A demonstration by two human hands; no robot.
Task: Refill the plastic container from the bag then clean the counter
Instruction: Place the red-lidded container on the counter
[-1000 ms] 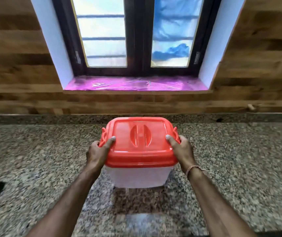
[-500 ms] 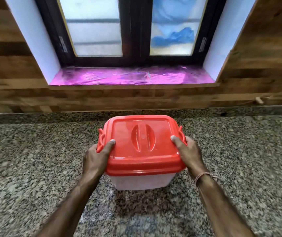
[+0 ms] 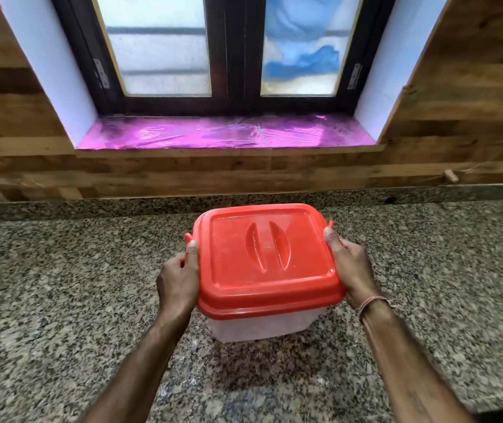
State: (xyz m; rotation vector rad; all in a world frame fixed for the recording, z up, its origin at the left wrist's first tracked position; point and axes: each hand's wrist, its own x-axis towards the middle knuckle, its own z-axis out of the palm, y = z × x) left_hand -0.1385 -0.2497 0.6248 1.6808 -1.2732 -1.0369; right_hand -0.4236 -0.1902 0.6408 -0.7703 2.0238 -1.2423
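Fingers of my left hand (image 3: 180, 277) and right hand (image 3: 349, 265) clasp the side latches of the plastic container (image 3: 267, 297) on the counter (image 3: 61, 300); its red lid (image 3: 267, 259) is shut. Unlatching comes next (no bag visible).

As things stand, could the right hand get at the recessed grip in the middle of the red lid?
Probably yes. The right hand clasps the red lid's right edge, and the recessed grip lies uncovered beside it; it would first have to let go.

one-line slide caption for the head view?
Left hand and right hand grip the sides of a red-lidded plastic container on a granite counter below a window.
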